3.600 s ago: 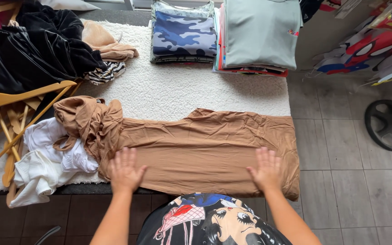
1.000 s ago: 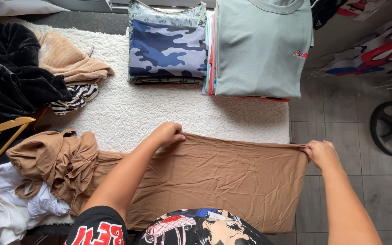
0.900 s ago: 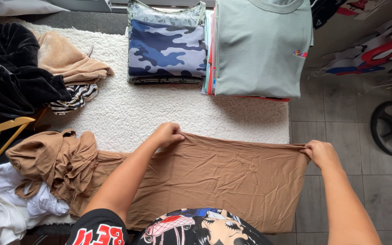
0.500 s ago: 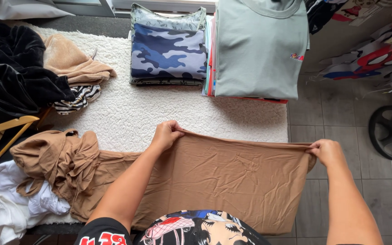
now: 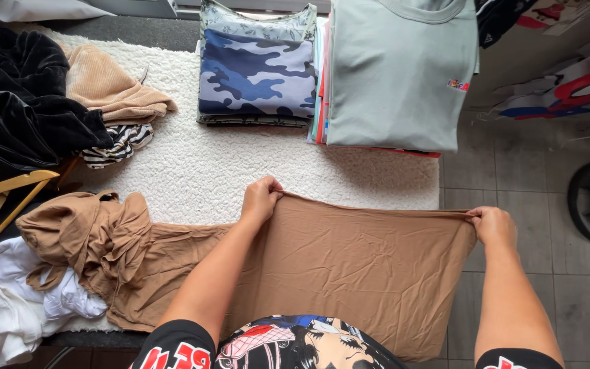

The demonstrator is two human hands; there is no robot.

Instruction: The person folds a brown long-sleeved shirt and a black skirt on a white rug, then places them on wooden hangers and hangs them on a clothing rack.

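I see my left hand (image 5: 261, 199) and right hand (image 5: 493, 225) both pinched shut on the tan garment's (image 5: 349, 273) edge, over a white fleecy cover (image 5: 199, 164) beside grey floor tiles (image 5: 513, 171).

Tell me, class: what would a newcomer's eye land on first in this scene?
First, the tan garment stretched across the foreground, its far edge pinched by the left hand and the right hand. Beyond it, on the white fleecy cover, stand a camouflage-topped stack and a pale green folded top.
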